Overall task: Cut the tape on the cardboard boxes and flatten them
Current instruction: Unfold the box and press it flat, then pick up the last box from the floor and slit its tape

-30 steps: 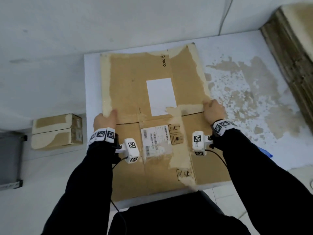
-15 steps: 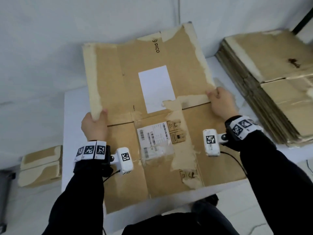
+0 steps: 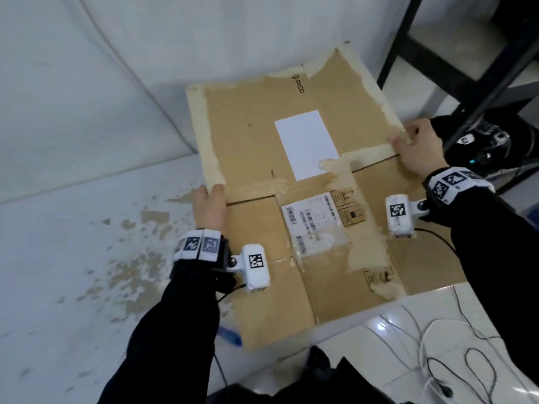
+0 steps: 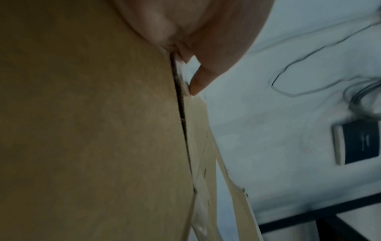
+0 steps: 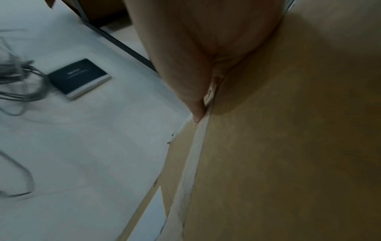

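Left hand and right hand each grip opposite side edges of the flattened box

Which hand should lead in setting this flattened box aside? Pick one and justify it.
Right, probably. The right hand grips the flattened box's edge out over the floor; the left hand grips the opposite edge above the table.

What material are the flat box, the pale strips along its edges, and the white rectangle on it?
Flat box: brown cardboard, matte; layered edge visible in the left wrist view. Pale strips: probably packing tape, beige, ragged and partly peeled. White rectangle: likely a paper label, blank and matte.
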